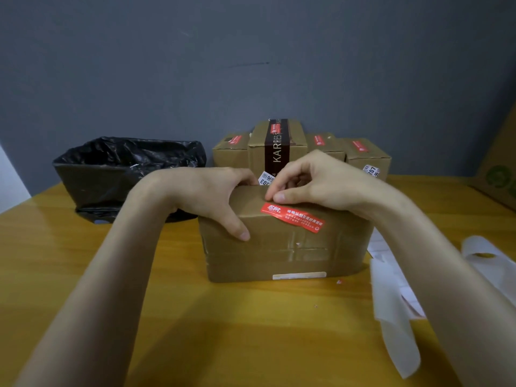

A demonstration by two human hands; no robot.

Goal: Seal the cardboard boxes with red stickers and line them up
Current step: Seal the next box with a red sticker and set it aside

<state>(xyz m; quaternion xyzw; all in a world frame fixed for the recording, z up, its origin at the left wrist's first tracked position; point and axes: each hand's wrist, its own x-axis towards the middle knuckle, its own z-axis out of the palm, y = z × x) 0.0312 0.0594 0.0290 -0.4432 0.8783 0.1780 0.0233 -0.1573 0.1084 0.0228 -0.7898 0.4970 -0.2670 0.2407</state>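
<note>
Box [284, 247] sat mid-counter [223, 331], directly in front of both hands. L hand [212, 191] gripped its top-left edge, fingers curled over the top, thumb down the front face. R hand [312, 180], fingers curled, pinched thumb & forefinger at the upper end of the red sticker [293, 217], which slanted from the top edge down-right across the front (long axis toward the R side). R hand was nearer, so it prob. does the smoothing. Sealed boxes [368, 157] stood just behind.

Centre frame, a brown cardboard box [284, 247] carries a red sticker [293, 217] with white lettering. The table [195, 331] is orange-yellow wood grain. At upper left sits a glossy black bag [125, 169].
</note>
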